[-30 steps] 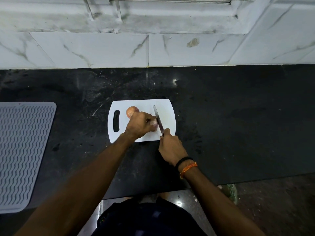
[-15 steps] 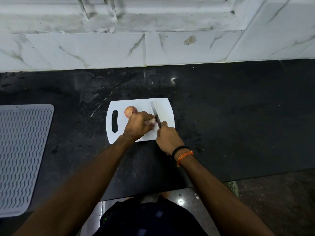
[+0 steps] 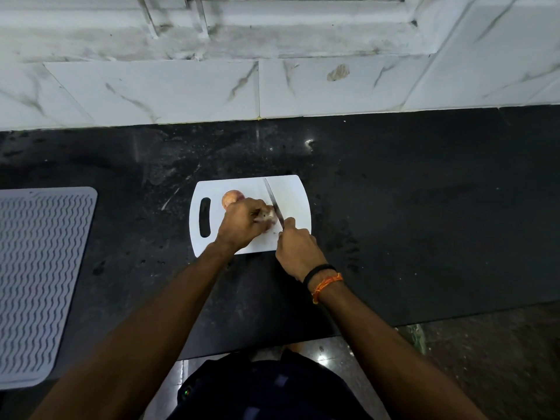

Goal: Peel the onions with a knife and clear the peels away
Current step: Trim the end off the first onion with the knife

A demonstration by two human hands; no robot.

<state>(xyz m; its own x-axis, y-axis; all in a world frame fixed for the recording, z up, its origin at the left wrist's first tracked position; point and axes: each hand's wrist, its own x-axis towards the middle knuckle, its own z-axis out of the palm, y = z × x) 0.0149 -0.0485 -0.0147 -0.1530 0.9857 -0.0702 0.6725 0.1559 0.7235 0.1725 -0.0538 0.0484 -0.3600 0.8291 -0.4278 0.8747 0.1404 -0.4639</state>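
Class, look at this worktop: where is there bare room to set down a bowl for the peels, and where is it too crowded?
Free: the black counter right of the cutting board, and the strip between the board and the grey ribbed mat. Crowded: the board itself, where the left hand holds an onion, the right hand holds the knife, and a second onion lies.

On the counter (image 3: 394,207), before the tiled wall (image 3: 181,92), lies the cutting board (image 3: 291,189), bearing one onion (image 3: 231,197) behind the left hand (image 3: 242,222), a second onion (image 3: 268,218) in that hand, the knife (image 3: 274,204) just right of it, and a mat (image 3: 42,280) far left.
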